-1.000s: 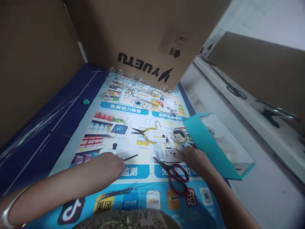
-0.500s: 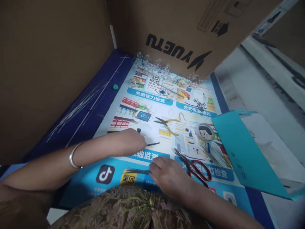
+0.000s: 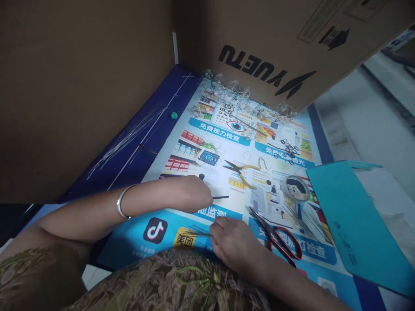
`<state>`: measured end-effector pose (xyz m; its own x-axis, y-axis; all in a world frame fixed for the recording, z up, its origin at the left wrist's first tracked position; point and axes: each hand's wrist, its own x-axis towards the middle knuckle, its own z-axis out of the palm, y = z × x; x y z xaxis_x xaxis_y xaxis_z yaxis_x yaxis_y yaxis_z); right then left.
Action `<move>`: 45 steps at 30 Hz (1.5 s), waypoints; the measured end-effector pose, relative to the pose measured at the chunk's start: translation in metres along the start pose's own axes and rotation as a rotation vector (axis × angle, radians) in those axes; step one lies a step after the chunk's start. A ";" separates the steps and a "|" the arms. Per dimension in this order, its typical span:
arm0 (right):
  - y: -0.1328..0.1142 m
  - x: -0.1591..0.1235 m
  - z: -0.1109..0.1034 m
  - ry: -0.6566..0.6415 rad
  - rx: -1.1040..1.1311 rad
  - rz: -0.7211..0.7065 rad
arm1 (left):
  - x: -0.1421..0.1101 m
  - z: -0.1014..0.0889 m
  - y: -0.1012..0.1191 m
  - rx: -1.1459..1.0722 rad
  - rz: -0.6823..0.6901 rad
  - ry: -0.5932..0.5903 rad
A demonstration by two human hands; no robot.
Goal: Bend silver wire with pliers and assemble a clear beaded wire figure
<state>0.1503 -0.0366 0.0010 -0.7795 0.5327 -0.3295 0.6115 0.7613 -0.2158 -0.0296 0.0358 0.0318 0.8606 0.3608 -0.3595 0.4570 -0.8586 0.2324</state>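
My left hand (image 3: 194,194) is closed in a fist over the printed mat (image 3: 207,207), its back toward me; whatever its fingers hold is hidden. Closer to my body, my right hand (image 3: 231,239) is closed around one end of a bundle of thin dark wires (image 3: 196,231), whose loose ends fan out to the left. Red-handled scissors (image 3: 275,237) lie with open blades just beyond my right wrist. Yellow-handled pliers (image 3: 241,170), jaws pointing left, rest further out on the mat.
Clear twisted pieces (image 3: 240,93) are heaped against the cardboard box (image 3: 259,39). Small dark loops (image 3: 288,149) lie nearer. A round clear dish (image 3: 296,188) sits beside a teal box (image 3: 350,207). Long thin wires (image 3: 126,134) and a green lump (image 3: 174,115) lie left.
The whole view has swung, so everything sits further right in the picture. Both hands stay closed in nearly the same places over the mat. Tools and wires lie as before.
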 end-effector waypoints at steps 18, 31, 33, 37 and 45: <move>0.025 -0.015 0.002 0.031 0.221 0.061 | -0.001 -0.001 0.005 -0.023 0.069 -0.031; 0.027 -0.011 -0.005 0.071 0.275 0.078 | -0.005 -0.011 0.006 -0.053 0.066 -0.037; 0.029 -0.011 -0.005 0.048 0.281 0.089 | -0.004 -0.010 0.005 -0.045 0.074 -0.042; 0.033 -0.016 -0.011 -0.006 0.281 0.144 | -0.002 -0.006 0.003 -0.046 0.050 -0.079; 0.044 -0.023 -0.010 -0.019 0.315 0.174 | -0.002 -0.006 -0.001 -0.119 0.042 -0.093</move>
<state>0.1933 -0.0118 0.0080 -0.6590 0.6354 -0.4026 0.7492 0.5066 -0.4268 -0.0308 0.0380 0.0376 0.8574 0.2859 -0.4279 0.4496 -0.8207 0.3525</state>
